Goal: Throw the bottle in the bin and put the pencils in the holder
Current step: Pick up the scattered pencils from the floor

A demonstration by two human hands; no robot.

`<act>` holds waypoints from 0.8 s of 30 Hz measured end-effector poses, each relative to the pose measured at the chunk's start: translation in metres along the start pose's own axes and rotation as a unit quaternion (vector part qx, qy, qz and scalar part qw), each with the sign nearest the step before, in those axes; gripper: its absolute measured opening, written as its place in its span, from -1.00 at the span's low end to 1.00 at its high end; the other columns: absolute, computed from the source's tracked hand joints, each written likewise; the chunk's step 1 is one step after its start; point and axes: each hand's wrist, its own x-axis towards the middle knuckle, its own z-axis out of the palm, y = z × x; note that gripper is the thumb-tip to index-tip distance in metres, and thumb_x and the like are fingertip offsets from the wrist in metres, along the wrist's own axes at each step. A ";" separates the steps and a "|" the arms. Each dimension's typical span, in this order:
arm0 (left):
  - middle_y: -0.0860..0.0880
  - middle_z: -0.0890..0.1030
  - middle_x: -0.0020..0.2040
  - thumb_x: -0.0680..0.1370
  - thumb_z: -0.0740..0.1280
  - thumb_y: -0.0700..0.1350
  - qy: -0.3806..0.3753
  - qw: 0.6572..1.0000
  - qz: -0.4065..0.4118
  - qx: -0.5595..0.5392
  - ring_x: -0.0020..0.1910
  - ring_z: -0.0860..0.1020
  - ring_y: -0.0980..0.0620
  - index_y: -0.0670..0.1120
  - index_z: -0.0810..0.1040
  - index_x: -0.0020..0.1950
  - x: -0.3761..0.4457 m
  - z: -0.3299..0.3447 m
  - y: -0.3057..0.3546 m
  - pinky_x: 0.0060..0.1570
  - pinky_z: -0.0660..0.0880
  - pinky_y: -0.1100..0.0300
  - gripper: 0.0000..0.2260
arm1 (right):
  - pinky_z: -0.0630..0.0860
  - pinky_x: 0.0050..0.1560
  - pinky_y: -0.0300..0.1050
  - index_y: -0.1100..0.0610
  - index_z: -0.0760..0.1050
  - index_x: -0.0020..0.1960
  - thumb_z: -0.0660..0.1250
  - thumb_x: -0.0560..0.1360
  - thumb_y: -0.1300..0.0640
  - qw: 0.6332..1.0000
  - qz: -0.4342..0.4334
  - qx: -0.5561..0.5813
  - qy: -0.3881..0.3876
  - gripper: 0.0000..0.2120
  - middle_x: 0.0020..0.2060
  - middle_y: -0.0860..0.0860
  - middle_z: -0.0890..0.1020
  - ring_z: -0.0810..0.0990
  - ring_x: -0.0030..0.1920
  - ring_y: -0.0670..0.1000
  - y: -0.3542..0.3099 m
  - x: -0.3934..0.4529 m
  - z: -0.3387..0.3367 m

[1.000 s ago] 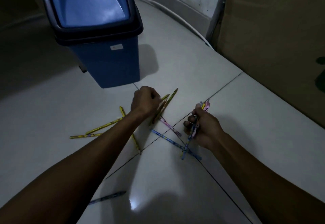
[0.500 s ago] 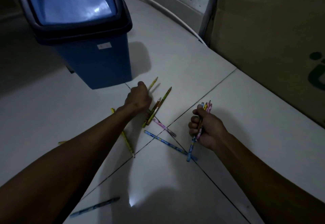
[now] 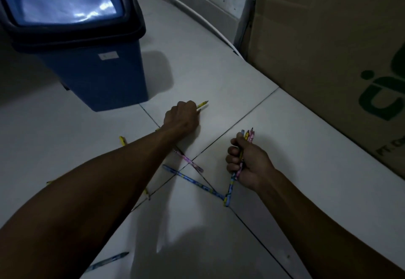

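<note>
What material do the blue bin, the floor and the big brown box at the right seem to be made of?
The blue bin looks like moulded plastic: smooth walls and a glossy, light-catching lid. The floor seems glazed ceramic tile: pale, shiny, with dark grout lines. The brown box is probably cardboard: matt, with flat green print.

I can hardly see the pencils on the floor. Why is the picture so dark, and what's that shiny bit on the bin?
Head view: the room is dim, so the floor looks grey and the pencils faint; the shiny patch is light glinting off the bin lid; the bin throws a soft shadow to its right; wide-angle bending curves the edges.
</note>
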 end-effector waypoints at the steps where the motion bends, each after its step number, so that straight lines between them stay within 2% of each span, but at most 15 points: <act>1: -0.22 0.51 0.13 0.62 0.16 -0.05 -0.008 1.000 0.000 0.002 0.05 0.52 -0.20 -0.20 0.43 0.18 0.000 -0.003 0.002 -0.06 0.39 0.01 -0.74 | 0.13 -0.66 -0.35 0.10 0.36 -0.22 0.16 0.64 -0.03 1.000 0.003 0.002 -0.002 -0.69 -0.56 -0.06 0.32 0.20 -0.64 -0.11 0.000 0.000 0.000; 5: -0.10 0.42 -0.09 0.63 0.10 -0.06 0.013 1.000 0.003 -0.004 -0.15 0.42 -0.09 -0.15 0.36 0.13 0.000 -0.023 0.002 -0.15 0.30 0.05 -0.81 | 0.12 -0.67 -0.34 0.10 0.36 -0.22 0.16 0.63 -0.05 1.000 0.017 -0.005 -0.008 -0.69 -0.58 -0.06 0.33 0.20 -0.63 -0.11 0.003 -0.001 0.003; 7: -0.13 0.48 -0.06 0.64 0.07 -0.02 0.018 0.998 -0.003 -0.057 -0.12 0.46 -0.12 -0.13 0.35 0.12 0.002 -0.033 -0.010 -0.15 0.37 0.03 -0.79 | 0.13 -0.67 -0.35 0.10 0.36 -0.22 0.17 0.63 -0.05 1.000 0.022 -0.015 -0.008 -0.68 -0.59 -0.06 0.33 0.20 -0.64 -0.12 0.007 0.000 0.006; 9: -0.24 0.54 0.03 0.63 0.06 -0.01 0.019 0.982 -0.015 -0.188 -0.10 0.50 -0.16 -0.11 0.37 0.12 0.004 -0.038 -0.024 -0.09 0.45 -0.03 -0.79 | 0.13 -0.66 -0.36 0.10 0.36 -0.23 0.17 0.63 -0.04 0.999 0.023 -0.022 -0.008 -0.68 -0.59 -0.06 0.34 0.20 -0.64 -0.12 0.010 0.001 0.009; 11: -0.31 0.55 0.05 0.63 0.07 0.00 0.034 0.967 -0.029 -0.249 -0.10 0.52 -0.20 -0.10 0.39 0.08 0.000 -0.040 -0.039 -0.12 0.43 -0.01 -0.79 | 0.14 -0.66 -0.36 0.10 0.36 -0.24 0.17 0.63 -0.03 0.999 0.027 -0.030 -0.011 -0.68 -0.59 -0.06 0.35 0.20 -0.65 -0.12 0.014 0.002 0.015; 14: -0.16 0.56 -0.09 0.58 0.20 0.12 0.036 0.975 -0.045 -0.216 -0.06 0.56 -0.19 -0.15 0.48 0.02 -0.015 -0.039 -0.058 -0.11 0.45 0.02 -0.67 | 0.15 -0.67 -0.36 0.10 0.36 -0.23 0.17 0.63 -0.03 0.998 0.025 -0.052 -0.015 -0.68 -0.60 -0.06 0.37 0.22 -0.66 -0.11 0.019 0.002 0.026; 17: -0.14 0.64 -0.05 0.45 0.40 0.16 0.018 0.988 -0.047 -0.145 -0.07 0.59 -0.12 -0.17 0.58 -0.05 -0.023 -0.027 -0.073 -0.07 0.54 0.01 -0.62 | 0.15 -0.66 -0.36 0.11 0.38 -0.23 0.18 0.63 -0.03 0.997 0.020 -0.076 -0.008 -0.69 -0.60 -0.05 0.38 0.23 -0.66 -0.11 0.022 0.001 0.033; 19: -0.19 0.61 0.02 0.46 0.42 0.10 0.019 0.993 -0.079 -0.087 0.00 0.58 -0.19 -0.16 0.55 0.03 -0.025 -0.020 -0.078 -0.09 0.53 0.04 -0.65 | 0.14 -0.66 -0.35 0.11 0.38 -0.23 0.19 0.62 -0.03 0.996 0.017 -0.089 -0.001 -0.69 -0.58 -0.05 0.37 0.22 -0.66 -0.11 0.024 0.001 0.036; 21: -0.21 0.58 0.07 0.47 0.41 0.08 0.021 0.991 -0.106 -0.074 0.02 0.56 -0.21 -0.17 0.51 0.10 -0.026 -0.015 -0.081 -0.08 0.53 0.03 -0.63 | 0.13 -0.65 -0.36 0.12 0.39 -0.22 0.20 0.62 -0.02 0.995 0.011 -0.103 0.004 -0.70 -0.55 -0.04 0.37 0.22 -0.65 -0.11 0.025 -0.001 0.037; 24: -0.24 0.53 0.13 0.52 0.34 0.02 0.011 0.993 -0.105 -0.045 0.07 0.53 -0.23 -0.18 0.47 0.16 -0.026 -0.011 -0.082 -0.09 0.44 0.05 -0.67 | 0.13 -0.63 -0.36 0.13 0.41 -0.19 0.21 0.62 -0.01 0.991 -0.003 -0.136 0.007 -0.72 -0.49 -0.01 0.36 0.22 -0.66 -0.11 0.026 -0.005 0.037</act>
